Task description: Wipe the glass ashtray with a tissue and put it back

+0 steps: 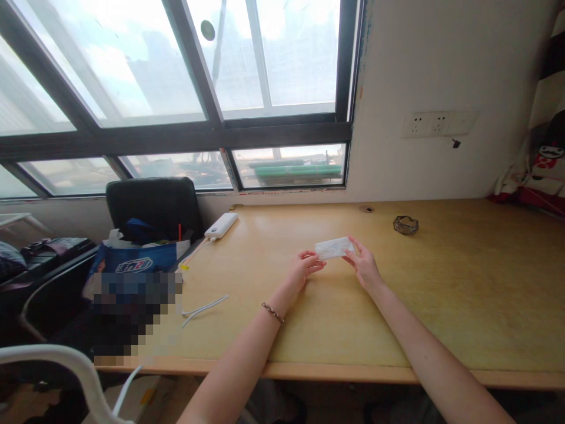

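Both hands hold a small white rectangular packet (333,248) a little above the wooden table (335,318). It looks thin and soft, with a faint wrinkled surface; its exact kind does not show. My left hand (305,265), with a braided bracelet (273,313) on the wrist, pinches the packet's left end. At the opposite end, the thumb and fingers of my right hand (362,262) grip the right edge. Parts of the fingertips are hidden behind the packet.
A dark bracelet-like ring (405,225) lies at the back right. To the left are a white power bank (221,225) with cables, a loose white cable (205,306), a blue bag (132,259) and a black chair (152,203). A patterned cloth (541,182) hangs at far right.
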{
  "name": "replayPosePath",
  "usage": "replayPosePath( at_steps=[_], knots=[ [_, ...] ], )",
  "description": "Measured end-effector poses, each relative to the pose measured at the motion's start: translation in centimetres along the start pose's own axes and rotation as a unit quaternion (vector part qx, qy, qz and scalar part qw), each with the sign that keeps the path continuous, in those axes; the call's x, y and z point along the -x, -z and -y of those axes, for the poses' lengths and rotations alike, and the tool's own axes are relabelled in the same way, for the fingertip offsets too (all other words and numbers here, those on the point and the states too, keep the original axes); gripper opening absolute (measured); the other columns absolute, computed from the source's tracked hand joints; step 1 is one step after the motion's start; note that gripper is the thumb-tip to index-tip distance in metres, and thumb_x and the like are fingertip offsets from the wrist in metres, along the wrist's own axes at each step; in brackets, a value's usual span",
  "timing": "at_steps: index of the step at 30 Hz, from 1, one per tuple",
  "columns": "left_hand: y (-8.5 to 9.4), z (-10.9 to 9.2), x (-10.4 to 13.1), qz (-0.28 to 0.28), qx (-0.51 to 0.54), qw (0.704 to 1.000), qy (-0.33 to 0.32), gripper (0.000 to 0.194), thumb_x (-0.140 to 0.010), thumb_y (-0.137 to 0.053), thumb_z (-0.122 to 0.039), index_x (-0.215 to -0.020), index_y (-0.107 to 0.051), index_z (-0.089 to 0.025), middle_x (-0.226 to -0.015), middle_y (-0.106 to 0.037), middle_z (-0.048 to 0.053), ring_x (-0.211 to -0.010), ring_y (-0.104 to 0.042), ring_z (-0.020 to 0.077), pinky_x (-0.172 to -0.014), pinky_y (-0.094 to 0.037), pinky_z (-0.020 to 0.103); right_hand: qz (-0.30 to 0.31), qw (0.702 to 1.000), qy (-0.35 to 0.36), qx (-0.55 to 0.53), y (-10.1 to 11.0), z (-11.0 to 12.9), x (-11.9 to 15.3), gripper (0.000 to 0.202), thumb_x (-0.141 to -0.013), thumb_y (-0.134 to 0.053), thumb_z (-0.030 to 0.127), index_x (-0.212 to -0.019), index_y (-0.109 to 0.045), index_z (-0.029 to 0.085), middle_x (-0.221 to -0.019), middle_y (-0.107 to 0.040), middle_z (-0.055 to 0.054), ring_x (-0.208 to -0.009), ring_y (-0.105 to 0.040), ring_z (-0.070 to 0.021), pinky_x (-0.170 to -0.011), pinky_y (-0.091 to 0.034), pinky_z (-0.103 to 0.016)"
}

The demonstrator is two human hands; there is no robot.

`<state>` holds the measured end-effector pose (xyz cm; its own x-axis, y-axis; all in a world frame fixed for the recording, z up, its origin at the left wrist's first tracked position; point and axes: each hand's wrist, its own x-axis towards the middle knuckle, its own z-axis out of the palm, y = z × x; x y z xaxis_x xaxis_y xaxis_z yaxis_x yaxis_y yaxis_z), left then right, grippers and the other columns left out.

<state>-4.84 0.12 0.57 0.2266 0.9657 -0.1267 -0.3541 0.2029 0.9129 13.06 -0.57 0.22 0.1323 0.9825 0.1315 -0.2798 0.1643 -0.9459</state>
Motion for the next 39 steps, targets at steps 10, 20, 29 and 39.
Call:
replayPosePath(
  at_steps=[10,20,29,39],
  knots=[
    [0.0,0.4,0.2,-0.074,-0.38,0.901,-0.193,0.014,-0.073,-0.05,-0.025,-0.082,-0.056,-0.016,-0.072,-0.061,0.004,-0.063,-0.057,0.0132,-0.06,-0.049,0.027,-0.1,0.839,0.191,0.499,2.0,-2.1,-0.9,0.042,-0.07,-0.047,0.019,-0.112,-0.05,0.011,-0.127,-0.038,-0.014,-0.118,-0.033,-0.025,-0.098,-0.025,-0.043],
    [-0.7,0.9,1.6,0.149,-0.647,0.7,-0.264,0.042,-0.079,-0.044,-0.025,-0.121,-0.04,-0.023,-0.126,-0.044,0.005,-0.119,-0.033,0.0196,-0.1,-0.025,0.04,0.196,0.779,0.214,0.556,0.5,-2.1,0.7,0.03,-0.077,-0.045,0.019,-0.105,-0.056,0.016,-0.111,-0.054,-0.01,-0.106,-0.045,-0.0185,-0.093,-0.033,-0.035],
    [-0.6,0.8,1.5,0.145,-0.657,0.692,-0.261,0.027,-0.081,-0.041,-0.026,-0.106,-0.052,-0.023,-0.118,-0.051,0.005,-0.112,-0.041,0.0178,-0.098,-0.025,0.04,0.198,0.777,0.217,0.556,0.3,-1.3,0.8,0.027,-0.082,-0.041,0.026,-0.1,-0.059,0.016,-0.107,-0.057,-0.009,-0.103,-0.047,-0.0181,-0.092,-0.033,-0.033],
    [-0.4,0.8,1.3,0.154,-0.628,0.717,-0.261,0.028,-0.08,-0.043,-0.025,-0.105,-0.054,-0.023,-0.114,-0.053,0.005,-0.111,-0.042,0.0193,-0.097,-0.027,0.037,0.034,0.742,0.112,0.66,1.9,0.4,0.3,0.034,-0.083,-0.037,0.03,-0.069,-0.064,0.016,-0.077,-0.064,-0.01,-0.073,-0.056,-0.0173,-0.069,-0.037,-0.026]
  ],
)
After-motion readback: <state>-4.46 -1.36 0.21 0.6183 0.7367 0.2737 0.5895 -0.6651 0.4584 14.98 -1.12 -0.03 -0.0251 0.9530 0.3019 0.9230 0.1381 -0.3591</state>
